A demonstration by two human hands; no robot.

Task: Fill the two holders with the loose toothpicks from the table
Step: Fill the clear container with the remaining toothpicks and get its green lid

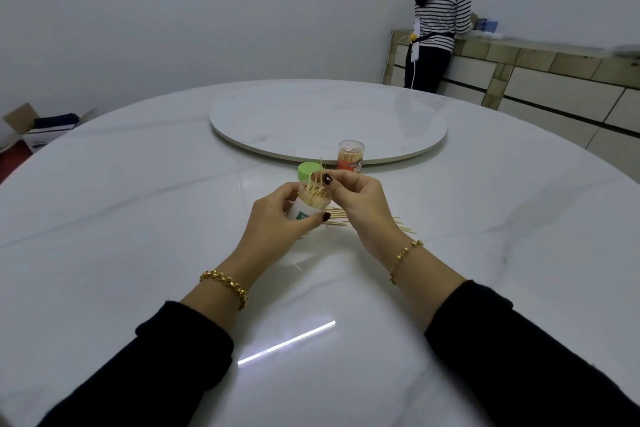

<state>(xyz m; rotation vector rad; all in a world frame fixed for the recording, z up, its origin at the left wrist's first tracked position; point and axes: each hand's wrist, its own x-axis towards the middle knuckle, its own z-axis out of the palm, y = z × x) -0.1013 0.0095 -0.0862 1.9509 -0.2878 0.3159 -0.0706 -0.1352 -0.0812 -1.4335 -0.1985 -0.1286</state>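
Wooden toothpicks pack the white-label holder nearly to the mouth, w/ a few tips standing proud. It sits mid-worktop, tilted, mouth toward the right. The left hand wraps it, thumb across the label. The right hand is at the mouth, thumb & forefinger pinching a small bunch that points down into it.

Its green lid lies just beyond, partly hidden by the fingers. Farther right stands the red-label holder, upright, clear cap on. It looks full, so prob. done.

Left to do: loose toothpicks lie flat on the worktop under and to the right of the right hand, a modest scatter. One stray pick lies nearer, by the left wrist. Room in the open holder looks tight; can't tell if all will fit. After that the green lid presumably goes on.

Beyond, a turntable lies mid-worktop, and a person stands at a far-right counter.
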